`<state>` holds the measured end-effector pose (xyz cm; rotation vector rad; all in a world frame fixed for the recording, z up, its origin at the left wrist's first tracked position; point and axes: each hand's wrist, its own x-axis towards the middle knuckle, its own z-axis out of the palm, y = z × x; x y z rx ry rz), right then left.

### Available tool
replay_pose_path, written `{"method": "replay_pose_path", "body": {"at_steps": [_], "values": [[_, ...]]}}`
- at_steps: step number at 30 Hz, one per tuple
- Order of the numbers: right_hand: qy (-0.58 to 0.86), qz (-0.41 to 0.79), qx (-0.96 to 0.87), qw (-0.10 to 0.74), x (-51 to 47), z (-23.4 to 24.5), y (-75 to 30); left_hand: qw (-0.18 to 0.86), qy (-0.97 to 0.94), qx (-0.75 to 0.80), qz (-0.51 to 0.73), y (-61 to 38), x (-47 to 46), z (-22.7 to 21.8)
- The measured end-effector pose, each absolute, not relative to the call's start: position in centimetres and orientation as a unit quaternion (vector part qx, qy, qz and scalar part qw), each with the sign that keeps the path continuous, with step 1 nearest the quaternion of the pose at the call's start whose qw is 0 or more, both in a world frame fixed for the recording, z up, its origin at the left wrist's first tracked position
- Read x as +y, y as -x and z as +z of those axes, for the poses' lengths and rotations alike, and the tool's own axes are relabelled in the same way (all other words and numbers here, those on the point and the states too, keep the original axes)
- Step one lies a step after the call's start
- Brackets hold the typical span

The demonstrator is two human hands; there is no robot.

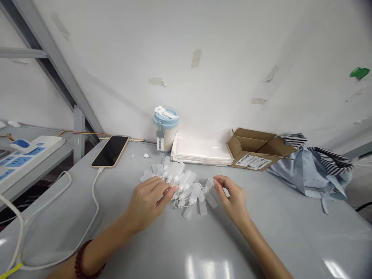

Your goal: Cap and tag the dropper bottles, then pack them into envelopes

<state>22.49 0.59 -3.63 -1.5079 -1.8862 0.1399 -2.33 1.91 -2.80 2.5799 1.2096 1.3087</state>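
Observation:
A heap of small translucent plastic bottles [186, 182], some with white caps on thin straps, lies on the grey table. My left hand [151, 199] reaches over the heap's left front side. Its thumb and forefinger are pinched together among the bottles, and what lies between them is hidden. At the heap's right edge, my right hand [232, 197] has thumb and forefinger closed at the side of one tilted small plastic bottle [208, 185]. Several bottles lie loose in front, between the two hands.
Behind the heap stand a lidded cup [167, 131], a stack of white packets [202, 151] and an opened cardboard box [252, 149]. A blue cloth bag [308, 174] lies at right. Leftward are a phone [111, 152], its white cable [94, 193] and a power strip [29, 155].

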Motion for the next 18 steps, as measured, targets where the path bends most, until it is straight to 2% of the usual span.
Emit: {"method": "replay_pose_path", "body": {"at_steps": [9, 14, 18], "values": [[0.566, -0.053, -0.804, 0.176, 9.0, -1.9, -22.7, -0.033, -0.811, 0.390, 0.436, 2.7, 2.5, -3.0], [0.561, -0.062, -0.821, 0.090, 11.8, -1.1, -22.5, -0.042, -0.808, 0.385, 0.444, 2.7, 2.6, -2.9], [0.560, -0.052, -0.825, 0.055, 12.0, -0.2, -22.8, -0.039, -0.806, 0.383, 0.450, 2.7, 2.6, -2.9]]}}
